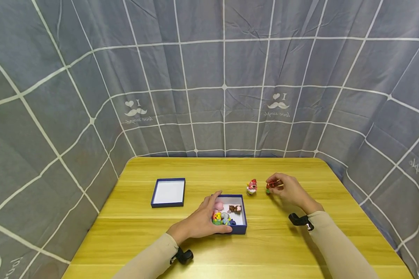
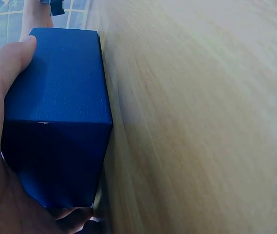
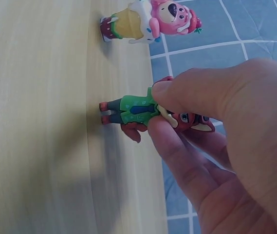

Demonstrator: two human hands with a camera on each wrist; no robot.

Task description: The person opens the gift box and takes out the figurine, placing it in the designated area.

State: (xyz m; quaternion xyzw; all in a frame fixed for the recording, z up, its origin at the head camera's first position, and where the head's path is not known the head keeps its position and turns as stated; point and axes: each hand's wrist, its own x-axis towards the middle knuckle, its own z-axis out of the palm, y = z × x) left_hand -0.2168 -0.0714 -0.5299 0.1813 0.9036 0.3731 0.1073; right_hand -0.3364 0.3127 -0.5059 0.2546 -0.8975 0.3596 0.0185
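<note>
- Blue box (image 1: 239,229), head view: lower centre of frame on the bench (image 1: 262,255), uncovered side up, presumably so the contents can be got at from above.
- Left hand (image 1: 197,221) wraps the box's left end, thumb on near wall, fingers at far left corner. Grip spread to box depth, has hold of it; likely steadying it.
- In the box: brown figure (image 1: 233,209) toward the right; pink figure (image 1: 219,205), yellow figure (image 1: 217,217) and grey figure (image 1: 225,216) bunched left; blue figure (image 1: 232,222) by the near wall. Hand hides part of the left side, so no full count.
- Right hand (image 1: 295,192), right of centre: pinches the fox figure (image 1: 268,190). Pink bear figure (image 1: 252,186) stands just left of it, the closest thing to bump.
- Lid (image 1: 168,192) lies white inside up, left of the box, well apart, not in the way. Grey curtain (image 1: 223,66) behind.
- Left wrist view: box at left of frame, thumb on one wall, fingers round the far end. Contents out of sight.
- Right wrist view: fox mid-frame, grip narrowed to thumb and finger on its upper body. Legs left free, probably to keep it upright; can't tell if feet touch the bench. Bear at top, apart from the fingers.
</note>
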